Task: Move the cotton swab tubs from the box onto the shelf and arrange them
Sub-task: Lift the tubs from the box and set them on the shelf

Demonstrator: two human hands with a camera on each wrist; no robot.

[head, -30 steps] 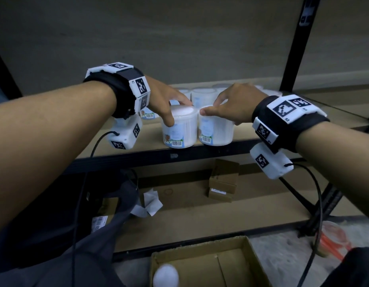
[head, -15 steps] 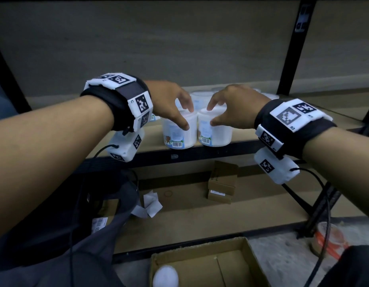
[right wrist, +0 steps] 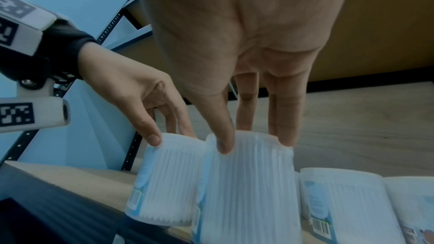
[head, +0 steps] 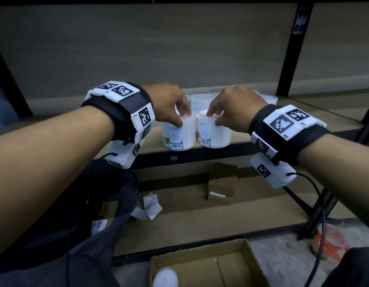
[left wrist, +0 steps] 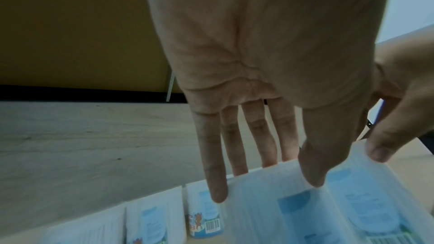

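Observation:
Two white cotton swab tubs stand side by side at the front edge of the shelf (head: 150, 147). My left hand (head: 182, 119) pinches the top of the left tub (head: 179, 135), thumb on its front, fingers over the lid. My right hand (head: 214, 118) pinches the top of the right tub (head: 214, 135) the same way. In the left wrist view my left hand (left wrist: 277, 173) holds the left tub (left wrist: 270, 201). The right wrist view has my right hand (right wrist: 256, 142) on the right tub (right wrist: 246, 192). One more tub (head: 165, 278) lies in the cardboard box (head: 251, 264) below.
Several more tubs (head: 201, 100) stand behind the two, and others (right wrist: 347, 201) to the right. A black upright (head: 287, 50) rises at the back right. The lower shelf holds small cardboard boxes (head: 221, 183) and crumpled paper (head: 148, 206). A tape roll (head: 328, 239) lies on the floor.
Both hands have shifted from the tubs' sides up onto their lids. The two tubs stay at the shelf's front edge.

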